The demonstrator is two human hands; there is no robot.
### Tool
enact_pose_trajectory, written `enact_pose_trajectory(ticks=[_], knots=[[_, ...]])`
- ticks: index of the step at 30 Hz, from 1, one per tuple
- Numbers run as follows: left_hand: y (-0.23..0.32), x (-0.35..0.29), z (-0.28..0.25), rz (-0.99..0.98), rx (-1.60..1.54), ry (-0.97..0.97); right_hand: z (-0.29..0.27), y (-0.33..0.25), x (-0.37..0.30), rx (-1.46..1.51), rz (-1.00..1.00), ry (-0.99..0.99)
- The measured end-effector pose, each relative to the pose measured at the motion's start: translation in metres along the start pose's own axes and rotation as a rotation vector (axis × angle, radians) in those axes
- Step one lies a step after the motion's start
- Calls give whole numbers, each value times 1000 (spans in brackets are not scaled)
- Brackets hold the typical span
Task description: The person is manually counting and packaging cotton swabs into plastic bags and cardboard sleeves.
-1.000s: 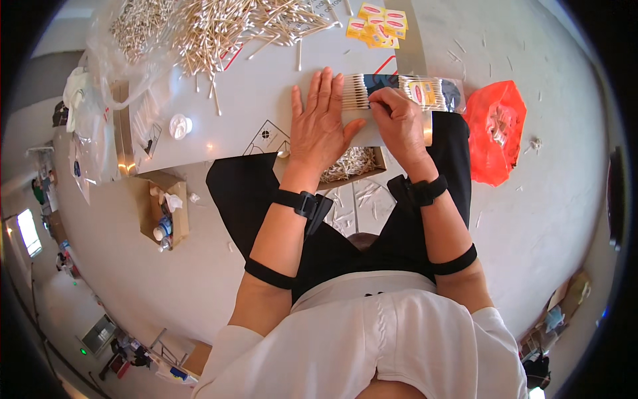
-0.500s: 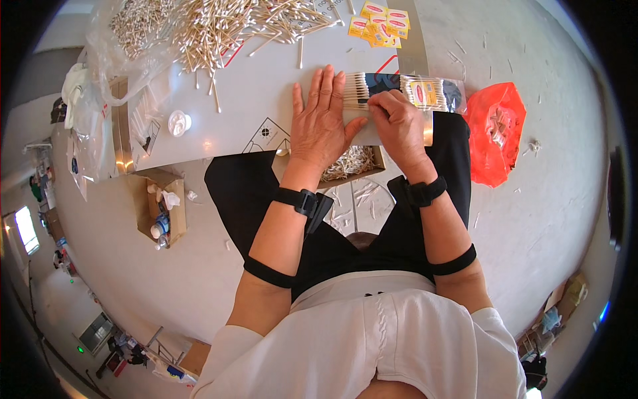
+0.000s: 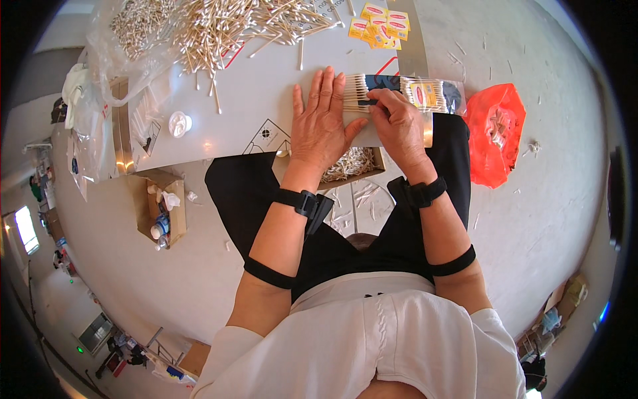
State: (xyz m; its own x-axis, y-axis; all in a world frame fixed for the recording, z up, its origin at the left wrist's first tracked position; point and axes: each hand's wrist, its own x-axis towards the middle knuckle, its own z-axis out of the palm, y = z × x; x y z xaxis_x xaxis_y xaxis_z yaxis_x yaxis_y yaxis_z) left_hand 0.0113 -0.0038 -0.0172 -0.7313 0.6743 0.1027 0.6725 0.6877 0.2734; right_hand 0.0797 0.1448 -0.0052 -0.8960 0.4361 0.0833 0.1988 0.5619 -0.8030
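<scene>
My left hand point(image 3: 320, 123) lies flat on the grey tabletop point(image 3: 246, 93), fingers stretched out and thumb spread. Its fingertips rest at the left end of a neat row of cotton swabs point(image 3: 355, 92), set side by side on a dark strip. Over the right end of that row, my right hand point(image 3: 401, 123) is closed with thumb and index finger pinched; what is between them is hidden. Just beyond its knuckles lies a clear packet point(image 3: 454, 95) with swabs and a yellow card point(image 3: 424, 94) in it.
A big heap of loose swabs point(image 3: 226, 33) and a clear plastic bag point(image 3: 109, 73) cover the far left. Yellow cards point(image 3: 382, 26) lie far right. There is a small white tub point(image 3: 179, 124), a box of swabs point(image 3: 355, 164) below the edge, and a red bag point(image 3: 495, 136).
My right hand has shifted slightly away from me along the swab row, its fingertips still pinched. My left hand stays flat in nearly the same place.
</scene>
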Motion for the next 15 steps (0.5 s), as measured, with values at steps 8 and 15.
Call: enact_pose_trajectory(ticks=[8, 15], knots=[[0, 1, 0, 3, 18, 7, 0, 2, 1, -74, -35, -27], [0, 0, 1, 0, 25, 7, -1, -2, 5, 11, 24, -33]])
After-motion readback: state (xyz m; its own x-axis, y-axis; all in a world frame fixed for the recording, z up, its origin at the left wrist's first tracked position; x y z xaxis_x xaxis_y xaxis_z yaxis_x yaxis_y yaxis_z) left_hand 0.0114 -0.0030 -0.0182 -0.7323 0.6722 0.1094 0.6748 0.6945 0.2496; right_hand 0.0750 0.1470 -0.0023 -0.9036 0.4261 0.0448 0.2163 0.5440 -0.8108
